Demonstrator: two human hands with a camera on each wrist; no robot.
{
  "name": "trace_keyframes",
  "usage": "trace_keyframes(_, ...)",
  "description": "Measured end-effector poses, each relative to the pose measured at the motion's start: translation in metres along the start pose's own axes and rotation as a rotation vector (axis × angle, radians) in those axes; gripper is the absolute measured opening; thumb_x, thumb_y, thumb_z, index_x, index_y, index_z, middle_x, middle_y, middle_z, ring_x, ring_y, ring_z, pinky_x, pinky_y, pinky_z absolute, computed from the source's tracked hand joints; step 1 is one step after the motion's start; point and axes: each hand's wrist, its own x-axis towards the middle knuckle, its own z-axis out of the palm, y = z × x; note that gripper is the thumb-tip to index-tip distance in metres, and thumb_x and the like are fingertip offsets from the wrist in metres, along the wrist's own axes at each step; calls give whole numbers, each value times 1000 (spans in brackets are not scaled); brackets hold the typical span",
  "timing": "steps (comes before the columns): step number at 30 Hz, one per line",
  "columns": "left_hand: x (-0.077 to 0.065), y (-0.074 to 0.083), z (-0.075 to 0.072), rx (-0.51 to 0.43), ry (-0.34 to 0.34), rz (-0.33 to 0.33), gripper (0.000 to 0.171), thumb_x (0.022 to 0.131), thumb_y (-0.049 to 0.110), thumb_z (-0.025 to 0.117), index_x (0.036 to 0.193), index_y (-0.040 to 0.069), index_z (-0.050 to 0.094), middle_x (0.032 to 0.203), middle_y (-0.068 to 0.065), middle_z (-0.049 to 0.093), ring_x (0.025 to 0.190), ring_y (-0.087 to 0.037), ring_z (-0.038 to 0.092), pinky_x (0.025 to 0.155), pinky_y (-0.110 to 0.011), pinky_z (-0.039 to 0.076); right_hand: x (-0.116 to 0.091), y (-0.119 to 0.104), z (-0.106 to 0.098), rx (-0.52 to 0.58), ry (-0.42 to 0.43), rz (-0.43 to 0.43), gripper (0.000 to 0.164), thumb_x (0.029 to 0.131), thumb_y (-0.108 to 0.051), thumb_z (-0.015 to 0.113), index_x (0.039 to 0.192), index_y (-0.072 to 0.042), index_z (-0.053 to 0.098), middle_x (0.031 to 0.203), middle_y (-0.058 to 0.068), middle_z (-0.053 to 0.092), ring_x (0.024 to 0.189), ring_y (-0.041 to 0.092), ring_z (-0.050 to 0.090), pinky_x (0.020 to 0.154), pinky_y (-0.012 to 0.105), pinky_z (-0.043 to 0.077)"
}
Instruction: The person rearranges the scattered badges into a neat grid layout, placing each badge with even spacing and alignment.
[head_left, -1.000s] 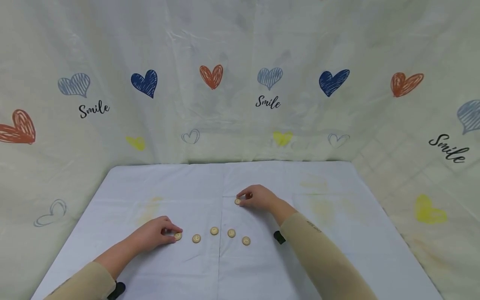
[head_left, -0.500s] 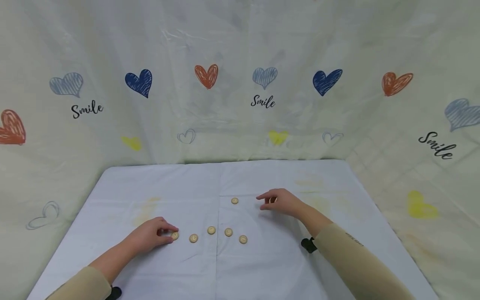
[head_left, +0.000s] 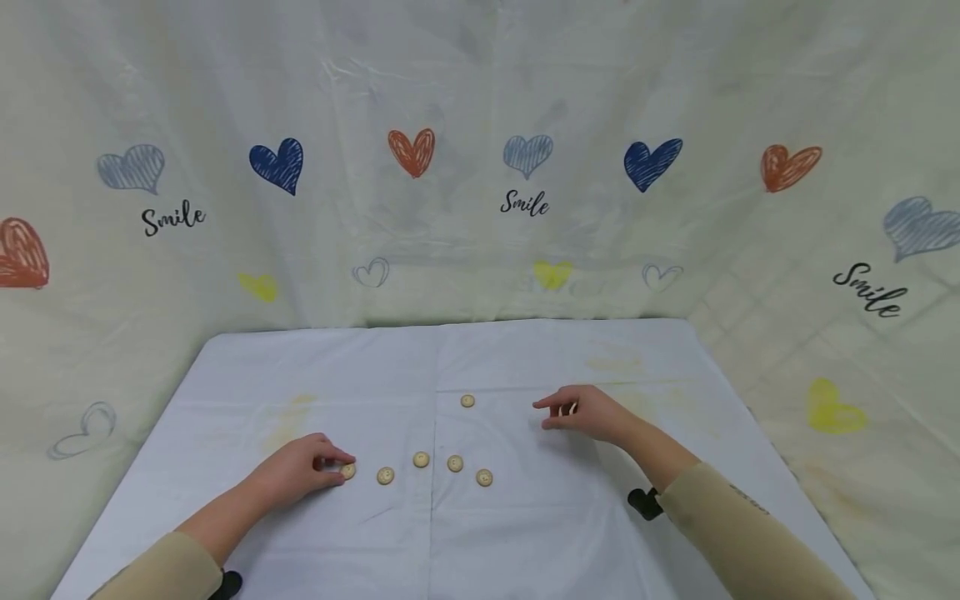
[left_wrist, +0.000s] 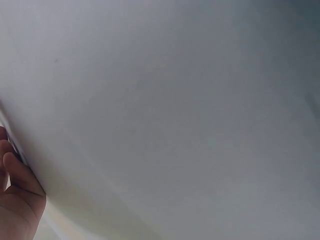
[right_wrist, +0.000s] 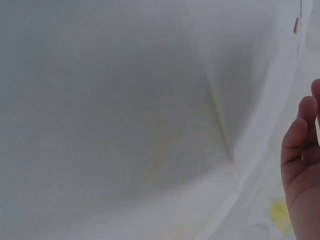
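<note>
While the left hand (head_left: 300, 472) pinches the leftmost beige button (head_left: 348, 471) at the white tablecloth (head_left: 525, 550), I judge this to be button placing, the next move calling for a clean release. Rightward lie four loose buttons (head_left: 422, 459), a lone button (head_left: 468, 401) behind them, then the right hand (head_left: 585, 412), empty, fingers loosely bent. Both wrist views crop the fingers, hiding that pinch from me.

Tan buttons (head_left: 422, 460), white tablecloth (head_left: 525, 542), heart-patterned backdrop (head_left: 450, 75)
</note>
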Motion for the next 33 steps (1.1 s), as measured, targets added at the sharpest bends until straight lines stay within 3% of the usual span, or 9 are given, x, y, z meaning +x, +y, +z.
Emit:
trace_keyframes(6, 0, 4, -3, -6, -9, -13, 25, 81, 29, 82, 106, 28, 78, 88, 13, 57, 74, -9, 46, 64, -26, 39, 8, -16, 22, -23, -120, -75, 34, 86, -32, 79, 118, -20, 76, 86, -10, 64, 77, 14, 57, 68, 29, 49)
trace_keyframes(15, 0, 1, -5, -16, -24, -20, 26, 80, 31, 83, 106, 28, 78, 89, 12, 58, 75, -10, 46, 66, -26, 40, 21, -47, 63, -179, -274, -241, 29, 82, -30, 82, 111, -27, 79, 80, -19, 59, 73, 0, 53, 71, 22, 45)
trace_keyframes(24, 1, 6, -5, -8, -22, 13, 27, 81, 31, 82, 107, 24, 79, 89, 12, 58, 73, -7, 45, 65, -26, 39, 22, -49, 73, -279, -298, -264, 29, 82, -33, 82, 111, -31, 78, 77, -18, 54, 72, 0, 48, 69, 20, 42)
trace_keyframes(33, 1, 4, -3, -17, -30, 2, 28, 81, 31, 82, 108, 25, 78, 89, 12, 58, 73, -7, 45, 64, -25, 39, 23, -59, 75, -370, -313, -285, 24, 83, -30, 81, 108, -30, 79, 75, -20, 53, 69, 0, 48, 68, 20, 41)
